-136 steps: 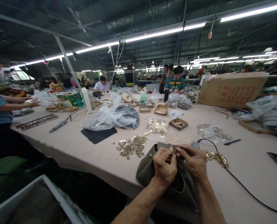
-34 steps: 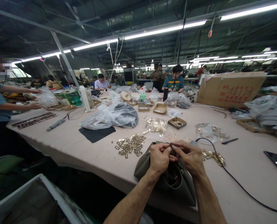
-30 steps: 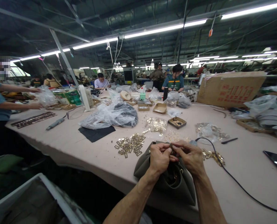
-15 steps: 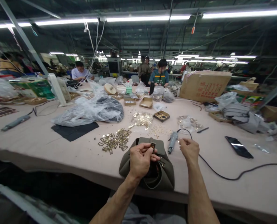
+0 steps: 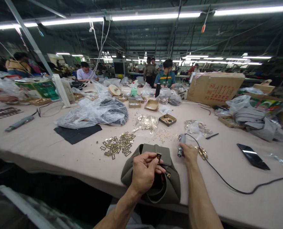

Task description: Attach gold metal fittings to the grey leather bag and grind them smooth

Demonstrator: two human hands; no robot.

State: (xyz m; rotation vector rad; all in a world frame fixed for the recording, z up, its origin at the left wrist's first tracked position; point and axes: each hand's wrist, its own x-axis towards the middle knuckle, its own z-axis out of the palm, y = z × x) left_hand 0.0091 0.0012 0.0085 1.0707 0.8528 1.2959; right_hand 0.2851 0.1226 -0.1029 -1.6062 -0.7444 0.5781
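Note:
My left hand (image 5: 145,171) pinches a small rectangular metal plate (image 5: 159,156) above an olive-grey bag (image 5: 171,187), which lies open near the table's front edge. To the right of the bag, my right hand (image 5: 190,153) is closed around the lower part of a grey electric screwdriver (image 5: 181,141), whose black cord runs off to the right. A pile of gold rectangular frames (image 5: 118,144) lies left of the bag. Small gold pieces (image 5: 202,152) are beside my right hand.
Behind the bag are a plastic bag of gold parts (image 5: 146,123) and a small tray (image 5: 167,119). A phone (image 5: 253,156) lies at the right. Wrapped dark goods (image 5: 93,111), a cardboard box (image 5: 215,89) and several people are farther back.
My right hand has moved down onto the screwdriver and taken hold of it. The small gold pieces it hid now show. My left hand still holds the plate; the view has shifted slightly.

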